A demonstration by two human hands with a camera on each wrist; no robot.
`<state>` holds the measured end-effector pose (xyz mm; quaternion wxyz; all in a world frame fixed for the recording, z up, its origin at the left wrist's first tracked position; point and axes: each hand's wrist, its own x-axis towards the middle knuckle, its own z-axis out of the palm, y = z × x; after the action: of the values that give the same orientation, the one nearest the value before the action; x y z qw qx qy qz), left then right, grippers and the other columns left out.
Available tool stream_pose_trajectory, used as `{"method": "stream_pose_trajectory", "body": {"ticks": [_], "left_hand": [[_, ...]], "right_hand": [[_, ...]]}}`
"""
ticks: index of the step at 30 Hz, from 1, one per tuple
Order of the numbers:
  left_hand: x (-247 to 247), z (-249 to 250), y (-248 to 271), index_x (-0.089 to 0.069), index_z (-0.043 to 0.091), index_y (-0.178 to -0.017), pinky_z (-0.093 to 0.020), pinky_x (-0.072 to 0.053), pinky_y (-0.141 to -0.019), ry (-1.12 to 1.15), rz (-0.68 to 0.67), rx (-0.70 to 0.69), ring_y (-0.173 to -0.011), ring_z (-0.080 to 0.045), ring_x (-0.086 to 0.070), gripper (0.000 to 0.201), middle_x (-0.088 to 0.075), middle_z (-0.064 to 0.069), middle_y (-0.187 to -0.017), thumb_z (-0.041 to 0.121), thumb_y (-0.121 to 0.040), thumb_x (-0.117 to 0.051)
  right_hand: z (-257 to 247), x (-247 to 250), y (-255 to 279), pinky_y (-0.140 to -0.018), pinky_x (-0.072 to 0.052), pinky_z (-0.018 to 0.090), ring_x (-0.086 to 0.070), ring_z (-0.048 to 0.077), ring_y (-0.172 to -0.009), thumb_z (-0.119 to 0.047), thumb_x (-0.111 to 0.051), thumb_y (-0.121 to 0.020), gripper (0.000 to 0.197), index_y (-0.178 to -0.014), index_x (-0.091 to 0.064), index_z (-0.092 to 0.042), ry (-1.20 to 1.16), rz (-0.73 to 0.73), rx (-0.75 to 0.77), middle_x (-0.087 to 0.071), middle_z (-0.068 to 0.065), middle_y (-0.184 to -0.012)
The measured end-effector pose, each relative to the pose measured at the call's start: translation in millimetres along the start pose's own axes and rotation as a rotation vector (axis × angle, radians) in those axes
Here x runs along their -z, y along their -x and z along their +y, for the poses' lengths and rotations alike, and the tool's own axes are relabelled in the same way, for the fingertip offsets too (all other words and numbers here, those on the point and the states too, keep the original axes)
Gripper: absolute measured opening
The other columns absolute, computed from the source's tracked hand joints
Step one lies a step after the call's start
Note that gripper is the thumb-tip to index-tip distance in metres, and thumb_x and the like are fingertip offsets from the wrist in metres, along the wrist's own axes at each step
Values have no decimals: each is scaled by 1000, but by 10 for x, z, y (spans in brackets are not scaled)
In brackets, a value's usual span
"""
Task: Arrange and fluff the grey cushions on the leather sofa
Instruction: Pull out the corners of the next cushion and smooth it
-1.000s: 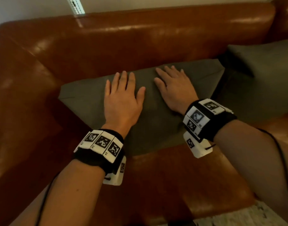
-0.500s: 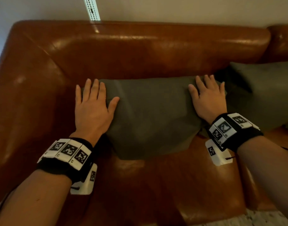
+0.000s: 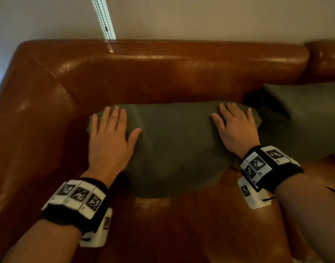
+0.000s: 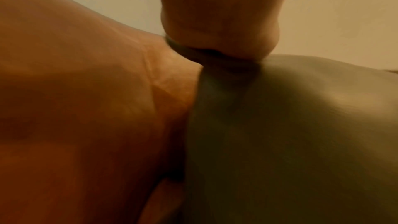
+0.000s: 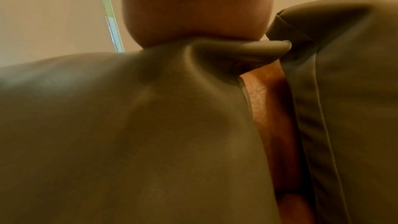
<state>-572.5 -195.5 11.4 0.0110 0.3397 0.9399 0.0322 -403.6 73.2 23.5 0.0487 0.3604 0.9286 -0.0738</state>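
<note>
While your left hand [image 3: 110, 143] and right hand [image 3: 236, 130] press flat, fingers straight, on the cushion's [image 3: 174, 147] ends against the sofa [image 3: 162, 76] back, the second cushion [image 3: 305, 118] at three o'clock looks unfluffed.

Both forearms reach forward, bare, each wrist wrapped in a black band carrying white marker tiles. The left hand [image 3: 109, 143] lies palm down, fingers straight and close together, thumb spread to the right. The right hand [image 3: 236, 130] lies palm down too, fingers extended and slightly fanned, thumb angled left.
</note>
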Motion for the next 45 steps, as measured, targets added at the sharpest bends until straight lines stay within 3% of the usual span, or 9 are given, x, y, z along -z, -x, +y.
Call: {"method": "stream_pose_trajectory", "body": {"ticks": [6,11,15,22,29,32,36,40,45], "left_hand": [[-26,-326,437,-14,13,-155,-34,-14,-119,642,219,357,-148,-20,-16,63,-17,-8,-161,47,-103,-23],[-468,-45,438,-54,22,-136,-41,-36,-112,1417,295,854,-128,-15,-50,57,-57,2,-136,57,-96,-32],[-735,237,243,-62,23,-120,-33,-43,-100,1666,186,957,-107,-12,-61,41,-67,10,-107,50,-99,-41],[-1348,307,525,-57,44,-122,-46,-43,-104,1665,21,1129,-116,-19,-56,55,-58,9,-129,78,-83,-38],[-1409,239,1008,-45,34,-138,-14,-44,-90,1481,-20,640,-114,6,-55,34,-54,19,-135,28,-105,-41],[-1299,40,1215,-62,26,-94,-27,-47,-65,836,-342,525,-76,-14,-63,25,-69,-5,-97,29,-104,-39],[-727,114,1212,-58,15,-72,-34,-43,-67,605,198,39,-68,-18,-53,24,-56,-1,-70,20,-94,-49],[30,712,616,-63,5,-90,-33,-38,-76,613,500,-190,-84,-22,-50,21,-59,-12,-90,20,-94,-48],[-46,988,-40,-31,7,-149,-35,-12,-121,350,56,-175,-146,-23,-25,56,-32,-12,-156,38,-103,-25]], "right_hand": [[-788,320,155,-121,3,45,-3,20,-150,-57,-24,-99,64,-153,-19,-25,-72,84,218,-14,1,-162],[-1531,-79,226,-120,8,47,2,19,-151,-66,-20,-96,70,-154,-14,-29,-17,-60,478,-8,2,-164],[-1375,-218,52,-121,6,44,-3,17,-151,-66,-20,-96,68,-154,-17,-30,-1,-2,450,-14,0,-163],[-1302,-273,11,-121,4,42,-8,17,-150,-63,-23,-97,66,-154,-21,-29,-35,43,452,-21,1,-161],[-1279,-309,63,-121,4,41,-10,17,-150,-62,-25,-97,65,-153,-22,-29,-39,57,475,-23,0,-160],[-1326,-274,68,-121,3,42,-10,18,-150,-61,-25,-97,65,-153,-22,-29,-59,44,464,-22,1,-160],[-1366,-220,115,-122,-1,43,-9,18,-150,-51,-27,-101,57,-153,-25,-26,-107,24,477,-22,2,-161],[-1264,-58,73,-121,-8,39,-18,19,-148,-27,-32,-105,45,-149,-36,-16,-346,-61,495,-32,5,-157],[-561,-16,0,-119,-16,42,-26,20,-146,-34,-33,-105,45,-148,-38,-22,-251,38,403,-37,3,-154]]}}
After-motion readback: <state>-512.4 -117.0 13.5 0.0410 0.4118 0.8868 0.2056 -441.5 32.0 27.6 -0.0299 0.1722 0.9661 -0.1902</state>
